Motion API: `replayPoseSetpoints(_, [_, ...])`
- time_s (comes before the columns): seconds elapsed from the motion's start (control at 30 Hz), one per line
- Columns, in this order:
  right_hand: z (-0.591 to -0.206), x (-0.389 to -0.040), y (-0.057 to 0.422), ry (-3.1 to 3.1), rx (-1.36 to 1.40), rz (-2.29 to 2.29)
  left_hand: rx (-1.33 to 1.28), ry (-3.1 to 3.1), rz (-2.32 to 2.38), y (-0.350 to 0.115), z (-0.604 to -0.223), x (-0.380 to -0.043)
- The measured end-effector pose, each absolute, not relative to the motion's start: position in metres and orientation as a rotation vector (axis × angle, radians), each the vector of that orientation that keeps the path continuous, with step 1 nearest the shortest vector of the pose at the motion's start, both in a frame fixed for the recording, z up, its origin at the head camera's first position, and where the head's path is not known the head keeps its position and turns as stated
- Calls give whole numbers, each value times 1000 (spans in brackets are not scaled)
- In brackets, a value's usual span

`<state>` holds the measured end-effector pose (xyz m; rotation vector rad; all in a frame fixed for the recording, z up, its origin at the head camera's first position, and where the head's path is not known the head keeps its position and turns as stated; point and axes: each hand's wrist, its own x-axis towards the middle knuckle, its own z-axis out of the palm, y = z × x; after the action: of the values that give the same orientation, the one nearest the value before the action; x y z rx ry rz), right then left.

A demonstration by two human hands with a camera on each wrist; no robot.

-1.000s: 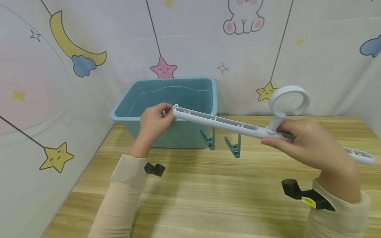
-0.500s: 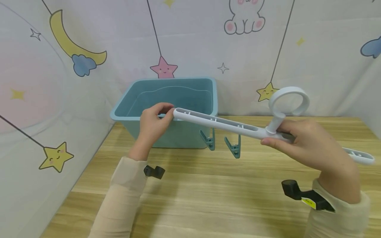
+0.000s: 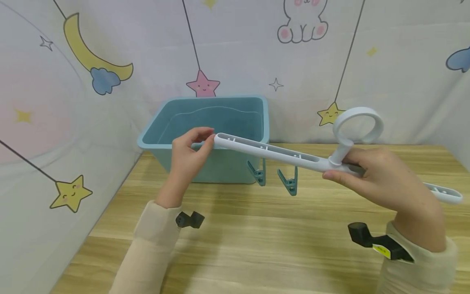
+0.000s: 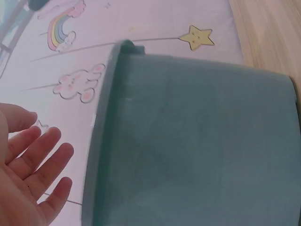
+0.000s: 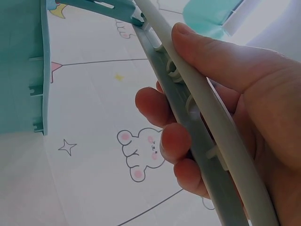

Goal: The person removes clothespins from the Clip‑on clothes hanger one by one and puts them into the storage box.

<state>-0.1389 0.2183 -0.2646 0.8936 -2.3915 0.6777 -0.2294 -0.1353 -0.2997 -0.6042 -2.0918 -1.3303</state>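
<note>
Hanger: white and held in the air above the wooden table, running slantwise from the person's left hand to beyond the right, its hook standing up from the bar.

Right hand: thumb and fingers clamped round the bar just beside the hook; a hold so near the middle probably lets one hand bear the whole weight and keep the long arms steady.

Left hand: at the bar's left end, fingers slightly parted, nothing seen between them; in the left wrist view they spread loosely. Whether the thumb touches the tip cannot be told. Its place suggests attention to that end while the other hand carries.

Clips: two, teal, hanging beneath the left half of the bar, side by side and apart; hung there, they seem left free of both hands.

Tub: blue-green, upright at the back of the table, likely set there to leave working room in front; the bar's left end overlaps its rim in the head view.

Change: a second ago a small pale loop showed at the bar's left end by the left fingertips; now it does not. The right hand's grip looks the same.
</note>
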Motion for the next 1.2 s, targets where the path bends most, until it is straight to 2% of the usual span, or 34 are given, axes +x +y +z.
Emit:
replayPoseSetpoints(0.7, [-264, -138, 217, -2368, 947, 637, -753, -2046, -1536, -121, -310, -184])
replayPoseSetpoints(1.2, [-266, -141, 216, -2366, 943, 676, -847, -2046, -1606, -114, -312, -176])
